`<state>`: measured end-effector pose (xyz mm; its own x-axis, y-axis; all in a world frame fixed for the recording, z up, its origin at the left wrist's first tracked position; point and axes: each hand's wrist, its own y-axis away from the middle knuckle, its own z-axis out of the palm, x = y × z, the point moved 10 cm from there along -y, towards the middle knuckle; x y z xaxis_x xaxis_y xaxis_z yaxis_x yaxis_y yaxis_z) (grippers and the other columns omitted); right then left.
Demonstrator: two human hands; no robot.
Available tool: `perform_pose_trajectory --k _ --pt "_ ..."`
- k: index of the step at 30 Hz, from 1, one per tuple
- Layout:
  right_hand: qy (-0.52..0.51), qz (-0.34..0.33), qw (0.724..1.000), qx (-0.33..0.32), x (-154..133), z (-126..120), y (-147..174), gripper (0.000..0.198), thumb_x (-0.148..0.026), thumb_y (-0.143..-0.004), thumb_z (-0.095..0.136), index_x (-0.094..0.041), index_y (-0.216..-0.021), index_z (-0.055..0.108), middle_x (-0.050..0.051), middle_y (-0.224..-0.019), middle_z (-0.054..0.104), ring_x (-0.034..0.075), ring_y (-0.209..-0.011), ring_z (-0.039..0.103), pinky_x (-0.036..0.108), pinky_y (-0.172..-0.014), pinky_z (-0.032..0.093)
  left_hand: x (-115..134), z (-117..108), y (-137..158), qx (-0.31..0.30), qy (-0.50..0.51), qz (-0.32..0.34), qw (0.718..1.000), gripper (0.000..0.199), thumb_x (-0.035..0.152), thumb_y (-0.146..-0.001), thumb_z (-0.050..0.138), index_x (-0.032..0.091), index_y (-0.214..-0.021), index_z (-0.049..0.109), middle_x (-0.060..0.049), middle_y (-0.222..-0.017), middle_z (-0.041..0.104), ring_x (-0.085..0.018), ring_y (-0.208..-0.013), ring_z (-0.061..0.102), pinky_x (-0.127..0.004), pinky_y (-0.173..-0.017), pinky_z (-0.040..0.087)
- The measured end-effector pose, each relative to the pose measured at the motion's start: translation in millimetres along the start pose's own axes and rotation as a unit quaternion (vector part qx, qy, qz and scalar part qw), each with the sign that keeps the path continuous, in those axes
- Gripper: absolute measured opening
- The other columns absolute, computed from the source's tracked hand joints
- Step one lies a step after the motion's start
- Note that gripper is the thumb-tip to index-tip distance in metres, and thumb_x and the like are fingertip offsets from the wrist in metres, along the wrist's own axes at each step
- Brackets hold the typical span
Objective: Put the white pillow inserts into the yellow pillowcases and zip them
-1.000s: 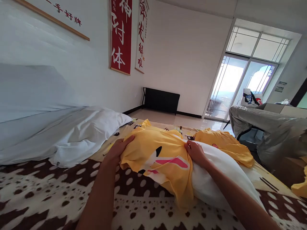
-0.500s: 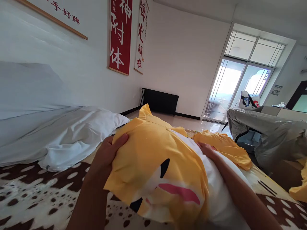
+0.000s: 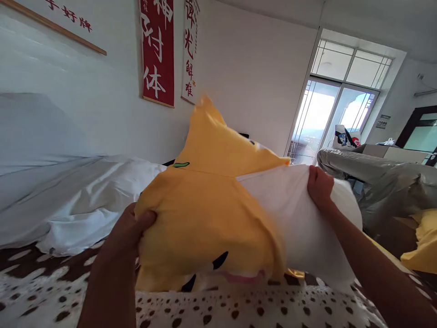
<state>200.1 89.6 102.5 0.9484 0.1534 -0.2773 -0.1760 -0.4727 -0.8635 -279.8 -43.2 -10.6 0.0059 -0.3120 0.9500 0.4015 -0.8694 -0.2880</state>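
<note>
A yellow pillowcase (image 3: 205,209) with black and pink printed marks covers part of a white pillow (image 3: 290,214). The white pillow bulges out of its right end. My left hand (image 3: 134,223) is closed on the left end of the yellow cover, thumb on top. With bent fingers, my right hand (image 3: 320,187) grips the upper edge of the white pillow. A yellow flap stands up at the far side, above the pillow. The undersides of both hands are hidden.
A spotted brown-and-white blanket (image 3: 218,310) lies beneath. White fabric (image 3: 88,218) is heaped on the left. At the right stand a plastic-wrapped grey piece of furniture (image 3: 382,173) and more yellow cloth (image 3: 421,241). Scrolls (image 3: 159,54) hang on the wall.
The pillow and cover have been lifted and tilted up, with the yellow flap swinging higher. My right hand has moved up and right along the white pillow. My left hand keeps its hold.
</note>
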Motion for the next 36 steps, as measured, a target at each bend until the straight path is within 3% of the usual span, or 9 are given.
perform_pose_trajectory --k 3,6,9,12,16,19,23,29,36 --pt "0.011 -0.049 0.990 0.131 8.7 -42.9 -11.5 0.034 -0.034 -0.091 0.032 -0.022 -0.060 0.037 0.001 -0.053 0.041 0.016 -0.055 0.038 0.030 -0.061 0.025 -20.2 31.7 -13.8 -0.159 -0.085 -0.025 0.983 0.046 0.046 -0.054 0.073 0.015 -0.087 0.065 -0.004 -0.080 0.070 -0.025 -0.076 0.063 -0.027 -0.061 0.051" --pt "0.042 -0.095 0.987 0.122 19.8 -35.6 8.1 0.035 -0.033 -0.091 0.033 -0.022 -0.058 0.034 0.002 -0.053 0.042 0.016 -0.055 0.038 0.030 -0.060 0.025 -46.2 55.3 -26.0 -0.256 -0.280 -0.030 0.925 0.048 0.042 -0.056 0.074 0.020 -0.098 0.067 -0.007 -0.107 0.068 -0.031 -0.103 0.060 -0.031 -0.082 0.050" --pt "0.069 -0.169 0.982 0.039 20.4 1.4 46.5 0.037 -0.034 -0.093 0.033 -0.022 -0.058 0.037 0.004 -0.056 0.050 0.016 -0.057 0.042 0.030 -0.062 0.027 -62.6 74.3 -30.2 -0.298 -0.368 -0.014 0.881 0.064 0.049 -0.062 0.068 0.022 -0.119 0.057 -0.008 -0.128 0.058 -0.033 -0.121 0.049 -0.036 -0.094 0.044" --pt "0.093 -0.188 0.978 0.015 22.0 25.3 71.5 0.040 -0.034 -0.095 0.033 -0.021 -0.058 0.041 0.005 -0.058 0.055 0.016 -0.059 0.046 0.029 -0.065 0.029 -66.5 86.3 -22.8 -0.314 -0.388 -0.015 0.866 0.072 0.056 -0.069 0.060 0.022 -0.131 0.045 -0.010 -0.134 0.053 -0.032 -0.123 0.048 -0.036 -0.094 0.043" --pt "0.110 -0.181 0.977 0.019 24.3 32.8 69.0 0.042 -0.034 -0.096 0.032 -0.020 -0.059 0.044 0.005 -0.058 0.056 0.015 -0.058 0.047 0.029 -0.065 0.029 -59.4 90.3 -15.2 -0.300 -0.430 -0.003 0.851 0.063 0.058 -0.071 0.056 0.022 -0.123 0.052 -0.009 -0.131 0.055 -0.030 -0.117 0.052 -0.033 -0.089 0.044" --pt "0.114 -0.194 0.974 0.021 23.9 31.1 65.3 0.042 -0.034 -0.096 0.032 -0.020 -0.059 0.044 0.006 -0.058 0.057 0.015 -0.058 0.047 0.029 -0.065 0.029 -61.7 95.4 -21.6 -0.273 -0.448 0.017 0.851 0.044 0.048 -0.069 0.059 0.019 -0.102 0.063 -0.008 -0.113 0.065 -0.028 -0.102 0.059 -0.032 -0.083 0.045" --pt "0.117 -0.199 0.973 0.026 25.2 25.9 69.1 0.040 -0.034 -0.095 0.033 -0.019 -0.059 0.044 0.006 -0.059 0.057 0.015 -0.058 0.045 0.029 -0.065 0.028 -84.9 98.1 -40.6 -0.232 -0.458 0.014 0.858 0.029 0.040 -0.062 0.062 0.014 -0.075 0.065 -0.008 -0.085 0.068 -0.028 -0.085 0.062 -0.032 -0.074 0.046" --pt "0.100 -0.195 0.975 0.025 29.7 22.7 71.3 0.039 -0.034 -0.094 0.034 -0.021 -0.057 0.039 0.004 -0.055 0.051 0.015 -0.056 0.041 0.030 -0.062 0.026 -101.3 94.7 -56.3 -0.237 -0.262 0.037 0.935 0.038 0.048 -0.063 0.066 0.013 -0.080 0.069 -0.006 -0.085 0.070 -0.028 -0.088 0.061 -0.032 -0.077 0.049" --pt "0.104 -0.182 0.978 0.023 42.4 26.7 66.5 0.038 -0.033 -0.093 0.035 -0.021 -0.058 0.037 0.004 -0.056 0.051 0.016 -0.057 0.042 0.031 -0.063 0.027 -86.6 102.5 -51.9 -0.246 -0.072 0.058 0.965 0.040 0.049 -0.070 0.067 0.014 -0.091 0.065 -0.007 -0.091 0.069 -0.024 -0.085 0.062 -0.031 -0.077 0.049"
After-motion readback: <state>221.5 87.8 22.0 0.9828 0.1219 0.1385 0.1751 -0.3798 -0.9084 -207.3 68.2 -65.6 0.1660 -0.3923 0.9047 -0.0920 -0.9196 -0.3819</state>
